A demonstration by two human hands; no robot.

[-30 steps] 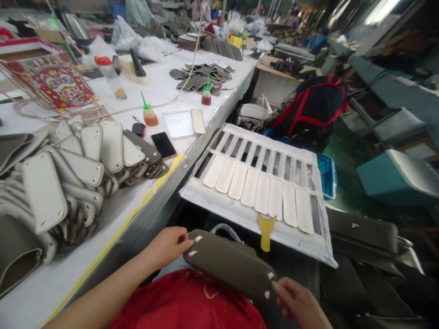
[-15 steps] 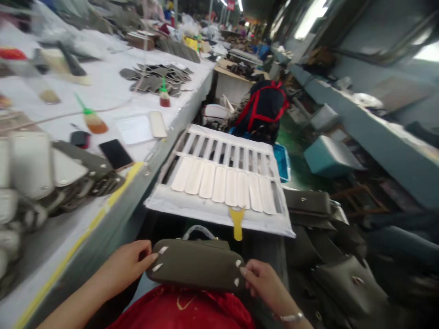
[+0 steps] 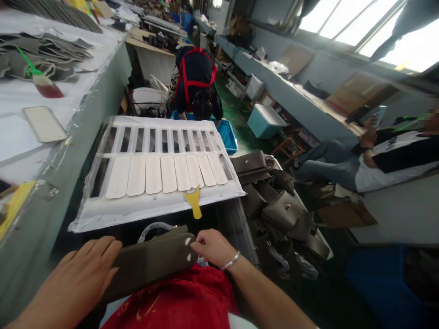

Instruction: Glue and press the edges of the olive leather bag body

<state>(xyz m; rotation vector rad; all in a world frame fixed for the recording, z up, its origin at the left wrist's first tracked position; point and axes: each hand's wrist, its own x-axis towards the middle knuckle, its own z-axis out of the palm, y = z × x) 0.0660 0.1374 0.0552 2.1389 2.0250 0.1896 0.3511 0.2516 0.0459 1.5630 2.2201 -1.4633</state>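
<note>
An olive-grey leather bag lies base-up across my lap, over a red cloth. My left hand rests flat on its left end, fingers stretched out and together. My right hand, a bracelet on its wrist, grips the bag's right end by the small white tabs, fingers curled. A clear handle loop shows behind the bag.
Just beyond the bag a white slatted rack holds several cream strips and a yellow scraper. Olive bags are heaped at right. The worktable edge runs along the left. A person bends by a blue crate; another sits at right.
The view has swung right, away from the table. The bag has tilted, and my left hand has gone from pinching its end to lying flat on it. My right hand stays on the right end.
</note>
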